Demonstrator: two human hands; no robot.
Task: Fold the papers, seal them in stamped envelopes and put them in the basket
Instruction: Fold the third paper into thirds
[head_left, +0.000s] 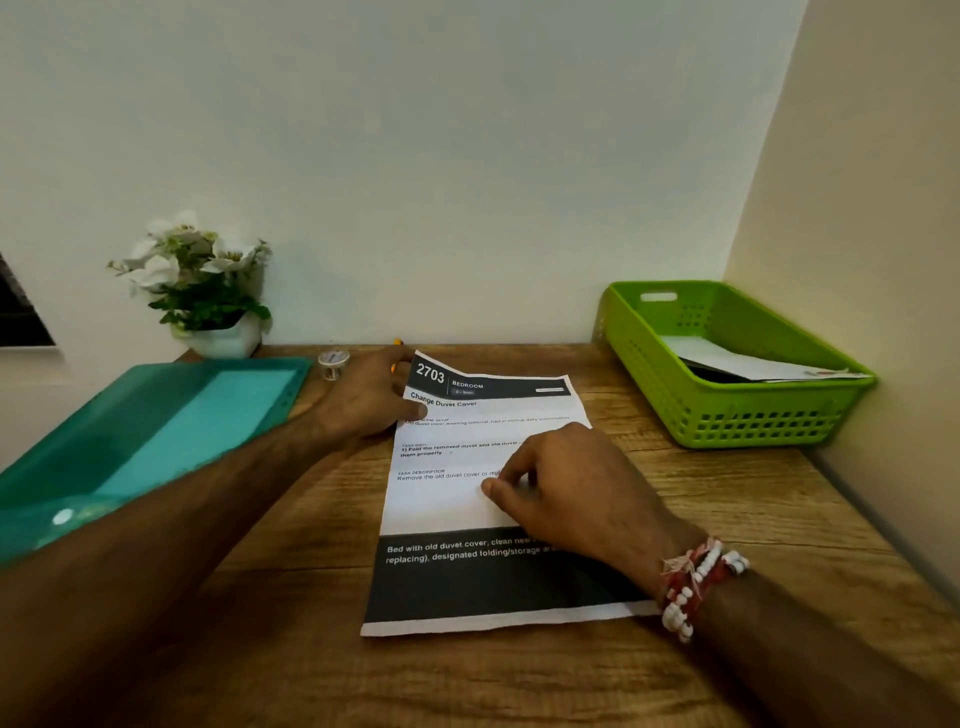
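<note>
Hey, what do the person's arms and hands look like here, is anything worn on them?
No sleeves are in view on either side. The right hand has bracelets at its wrist: red thread and strings of white beads. The left hand has no watch or band at its wrist.

Left forearm (171, 525): bare, reaching forward from the lower left.
Left hand (371, 400): palm down, pinching the raised far-left corner of the white printed paper sheet (452, 506), thumb on top.
Right hand (571, 488): palm down, fingers bent, thumb and fingertips pressing mid-sheet.
Right wrist: red-and-white beaded bracelet (696, 587).
</note>
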